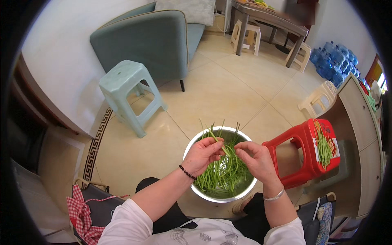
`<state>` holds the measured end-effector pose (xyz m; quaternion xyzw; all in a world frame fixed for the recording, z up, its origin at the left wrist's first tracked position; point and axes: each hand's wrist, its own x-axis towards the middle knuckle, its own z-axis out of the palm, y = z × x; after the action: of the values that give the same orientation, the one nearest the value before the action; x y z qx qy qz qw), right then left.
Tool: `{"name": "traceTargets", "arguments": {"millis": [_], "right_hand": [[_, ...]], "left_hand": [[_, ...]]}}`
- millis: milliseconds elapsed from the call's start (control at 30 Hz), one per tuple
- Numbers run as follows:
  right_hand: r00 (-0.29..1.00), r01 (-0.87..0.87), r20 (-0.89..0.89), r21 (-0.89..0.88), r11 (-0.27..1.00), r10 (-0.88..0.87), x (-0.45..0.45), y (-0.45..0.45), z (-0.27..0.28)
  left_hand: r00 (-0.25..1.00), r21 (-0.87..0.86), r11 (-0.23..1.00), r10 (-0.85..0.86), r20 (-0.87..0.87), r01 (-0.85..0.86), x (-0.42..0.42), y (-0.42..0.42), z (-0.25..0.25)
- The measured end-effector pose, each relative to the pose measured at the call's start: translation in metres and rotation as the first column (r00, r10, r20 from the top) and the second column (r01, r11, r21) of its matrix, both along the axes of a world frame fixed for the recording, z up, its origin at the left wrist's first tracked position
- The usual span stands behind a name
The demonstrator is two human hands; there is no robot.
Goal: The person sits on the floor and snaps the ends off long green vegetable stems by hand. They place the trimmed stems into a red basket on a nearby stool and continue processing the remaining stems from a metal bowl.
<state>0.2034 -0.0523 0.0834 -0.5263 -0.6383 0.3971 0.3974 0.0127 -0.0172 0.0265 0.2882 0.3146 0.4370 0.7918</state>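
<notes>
My left hand (205, 153), with a dark bead bracelet on its wrist, pinches a thick pale-green stem (215, 137) that slants between thumb and fingers. Close on its right is my right hand (254, 159), a silver bangle at the wrist, its thumb and forefinger bent near each other. Whether a thin strand lies between those fingertips is too small to tell. Below both hands a round stainless-steel basin (225, 200) on the floor holds a tangle of long thin green vegetable stems (225, 176). Some stems poke up past its far rim.
A red plastic stool (288, 174) right of the basin bears a bundle of trimmed green stems (323, 147) on a printed sheet. Farther off are a pale-green plastic stool (131, 92), a grey-green sofa (144, 46), a table (272, 18) and blue water bottles (333, 62). A cabinet (364, 147) borders the right.
</notes>
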Motion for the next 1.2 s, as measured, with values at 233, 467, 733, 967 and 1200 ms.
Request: {"name": "traceTargets", "arguments": {"millis": [233,467,733,967,1200], "right_hand": [[0.999,0.005,0.051,0.182,0.983,-0.015,-0.016,-0.005,-0.017],[0.994,0.015,0.099,0.267,0.963,-0.043,-0.018,-0.008,-0.028],[0.979,-0.020,0.196,0.352,0.936,-0.053,-0.021,-0.011,-0.027],[0.977,-0.031,0.209,0.360,0.932,-0.049,-0.021,-0.010,-0.028],[0.980,0.183,0.034,0.256,0.949,-0.198,-0.001,0.002,-0.024]], "left_hand": [[0.997,-0.036,0.996,0.080,0.006,-0.080,-0.008,0.005,-0.004],[0.999,-0.080,0.996,0.035,-0.006,-0.036,-0.001,0.001,-0.002],[0.988,0.080,0.994,0.091,-0.129,-0.081,-0.001,-0.004,-0.001],[0.991,0.031,0.998,-0.045,-0.125,0.049,-0.006,-0.008,0.006],[0.979,0.036,0.984,-0.170,-0.117,0.175,-0.007,-0.009,0.008]]}}
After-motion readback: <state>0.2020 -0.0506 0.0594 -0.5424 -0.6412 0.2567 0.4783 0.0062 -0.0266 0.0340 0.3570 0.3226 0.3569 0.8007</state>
